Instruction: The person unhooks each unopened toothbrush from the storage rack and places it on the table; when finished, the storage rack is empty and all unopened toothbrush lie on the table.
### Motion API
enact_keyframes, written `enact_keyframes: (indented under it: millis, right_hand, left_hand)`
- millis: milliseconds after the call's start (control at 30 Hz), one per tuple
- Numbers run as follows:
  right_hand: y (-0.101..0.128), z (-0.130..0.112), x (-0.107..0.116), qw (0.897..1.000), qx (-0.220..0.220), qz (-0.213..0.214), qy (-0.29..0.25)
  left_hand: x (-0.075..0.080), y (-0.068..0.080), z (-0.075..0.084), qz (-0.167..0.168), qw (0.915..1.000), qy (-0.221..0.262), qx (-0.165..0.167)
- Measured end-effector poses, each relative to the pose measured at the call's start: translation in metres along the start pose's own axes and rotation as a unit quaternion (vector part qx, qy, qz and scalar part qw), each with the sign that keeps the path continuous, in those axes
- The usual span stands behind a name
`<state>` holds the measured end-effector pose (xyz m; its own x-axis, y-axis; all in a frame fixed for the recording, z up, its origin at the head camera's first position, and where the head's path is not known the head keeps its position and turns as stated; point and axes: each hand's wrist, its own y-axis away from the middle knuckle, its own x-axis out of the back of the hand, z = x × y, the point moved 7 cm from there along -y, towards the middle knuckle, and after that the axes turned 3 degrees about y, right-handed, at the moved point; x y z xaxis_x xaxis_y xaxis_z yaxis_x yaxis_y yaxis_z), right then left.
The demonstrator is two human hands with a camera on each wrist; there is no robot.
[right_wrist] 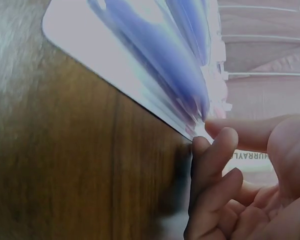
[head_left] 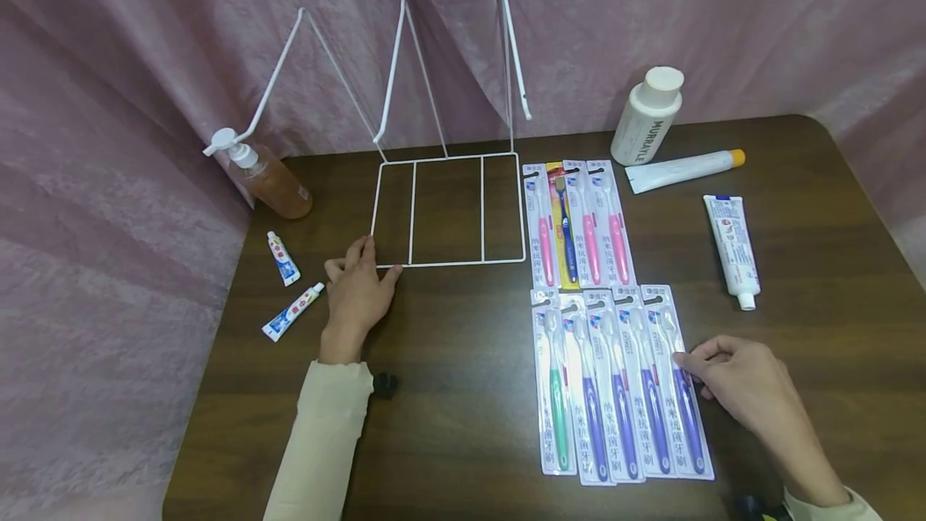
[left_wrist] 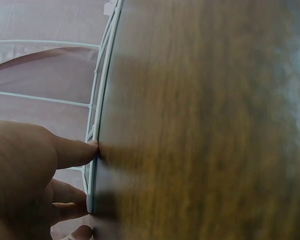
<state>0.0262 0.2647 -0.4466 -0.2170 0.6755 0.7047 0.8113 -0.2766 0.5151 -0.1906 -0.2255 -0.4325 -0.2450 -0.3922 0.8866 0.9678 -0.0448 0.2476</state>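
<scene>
My left hand [head_left: 358, 292] lies flat on the dark wooden table [head_left: 463, 392], its straight fingers touching the near left corner of a white wire rack [head_left: 448, 211]. In the left wrist view the fingertips [left_wrist: 85, 150] press against the rack's wire [left_wrist: 102, 100]. My right hand [head_left: 731, 380] sits at the right edge of a row of several packaged toothbrushes. Its thumb and curled fingertips pinch the edge of the rightmost purple toothbrush pack [head_left: 680, 392], which lies flat. The right wrist view shows the right hand [right_wrist: 250, 175] at that pack's [right_wrist: 140, 65] edge.
A second row of toothbrush packs [head_left: 579, 223] lies beside the rack. A pump bottle [head_left: 271, 175] and two small tubes [head_left: 283, 258] [head_left: 292, 312] are at the left. A white bottle [head_left: 646, 117] and two toothpaste tubes [head_left: 683, 170] [head_left: 732, 248] are at the right. Pink curtain surrounds the table.
</scene>
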Motion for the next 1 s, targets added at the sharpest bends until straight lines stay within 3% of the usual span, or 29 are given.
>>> enact_keyframes:
  millis: [633,833,1000]
  right_hand:
    - [0.000,0.007,0.004,1.000,-0.012,0.004,-0.003]
    - [0.002,0.004,0.012,1.000,-0.002,0.011,0.005]
    - [0.003,-0.009,0.017,0.999,0.015,0.034,0.005]
  left_hand:
    - [-0.004,0.001,0.007,0.008,0.9996,0.026,0.002]
    - [-0.004,-0.001,0.006,0.019,0.9987,0.046,-0.006]
    - [-0.001,0.000,0.002,0.010,0.9975,0.070,-0.011]
